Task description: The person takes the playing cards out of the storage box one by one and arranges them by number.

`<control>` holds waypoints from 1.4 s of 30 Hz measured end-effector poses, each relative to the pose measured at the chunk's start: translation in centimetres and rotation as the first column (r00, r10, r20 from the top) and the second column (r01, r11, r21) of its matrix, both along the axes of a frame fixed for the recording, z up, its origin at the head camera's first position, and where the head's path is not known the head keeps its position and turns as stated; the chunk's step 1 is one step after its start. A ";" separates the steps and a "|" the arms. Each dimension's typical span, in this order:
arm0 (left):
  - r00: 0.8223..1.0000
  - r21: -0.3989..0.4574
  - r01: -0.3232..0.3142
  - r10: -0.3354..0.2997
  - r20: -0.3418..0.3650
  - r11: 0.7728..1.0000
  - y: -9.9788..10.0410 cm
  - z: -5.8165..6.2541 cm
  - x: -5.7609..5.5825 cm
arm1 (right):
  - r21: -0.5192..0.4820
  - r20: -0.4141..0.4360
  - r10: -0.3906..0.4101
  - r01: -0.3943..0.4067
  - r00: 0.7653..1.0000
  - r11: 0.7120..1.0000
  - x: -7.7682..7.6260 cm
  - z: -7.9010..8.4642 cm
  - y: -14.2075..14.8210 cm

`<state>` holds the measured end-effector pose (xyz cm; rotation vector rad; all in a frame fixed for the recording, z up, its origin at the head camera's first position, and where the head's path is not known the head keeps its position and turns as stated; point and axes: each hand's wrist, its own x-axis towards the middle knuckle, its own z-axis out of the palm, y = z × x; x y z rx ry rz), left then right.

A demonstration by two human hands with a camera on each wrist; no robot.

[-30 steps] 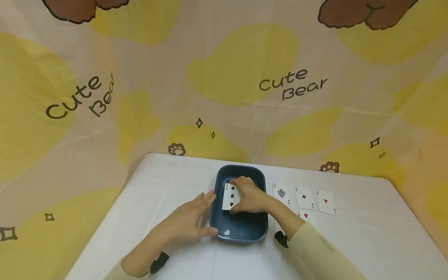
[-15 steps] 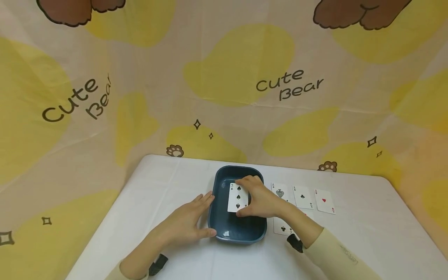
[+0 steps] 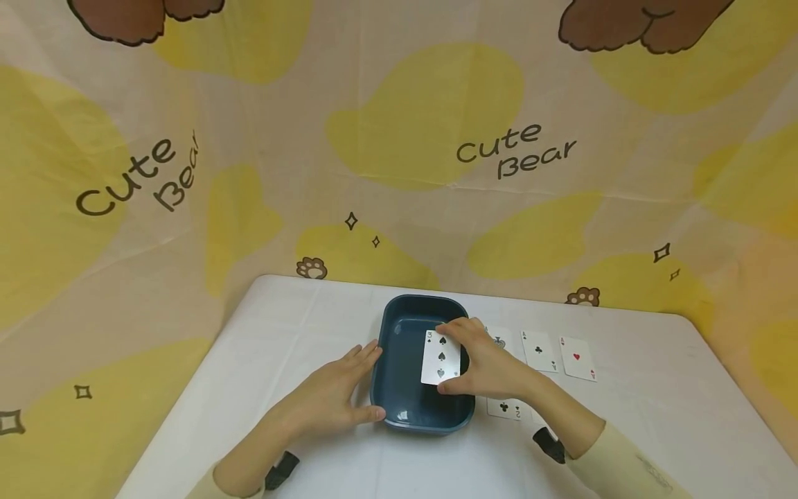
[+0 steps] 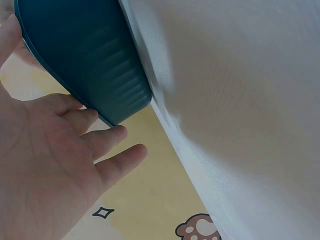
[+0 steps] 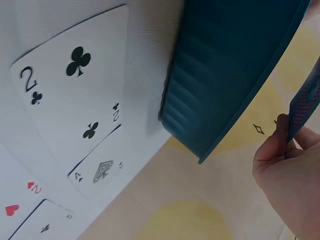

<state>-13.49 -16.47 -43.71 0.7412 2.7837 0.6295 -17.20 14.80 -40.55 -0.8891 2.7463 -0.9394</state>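
My right hand (image 3: 489,357) pinches a three of spades playing card (image 3: 440,357) by its top and bottom edges, over the right side of a dark blue oblong tray (image 3: 399,407). In the right wrist view the patterned back of this card (image 5: 305,102) shows above the tray's rim level. My left hand (image 3: 339,391) rests at the tray's left side, fingers spread and fairly straight; in the left wrist view the fingertips (image 4: 119,131) touch the rim. Right of the tray lie an ace of spades (image 3: 499,341), partly covered by the right hand, and a two of clubs (image 3: 503,408).
An ace of clubs (image 3: 539,351) and an ace of hearts (image 3: 578,358) continue the row of cards on the white-covered table (image 3: 299,312). The right forearm mostly hides a two of hearts (image 5: 22,195). A patterned cloth (image 3: 399,173) hangs behind the table.
My right hand has carried the three of spades rightward and slightly nearer across the tray, from its left part to its right side. The left hand stays at the tray's edge.
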 end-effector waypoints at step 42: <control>1.000 0.011 0.013 -0.013 0.006 1.000 -0.1 -0.1 0.0 | 0.005 -0.156 -0.033 0.035 0.987 0.999 8.7 -4.5 9.5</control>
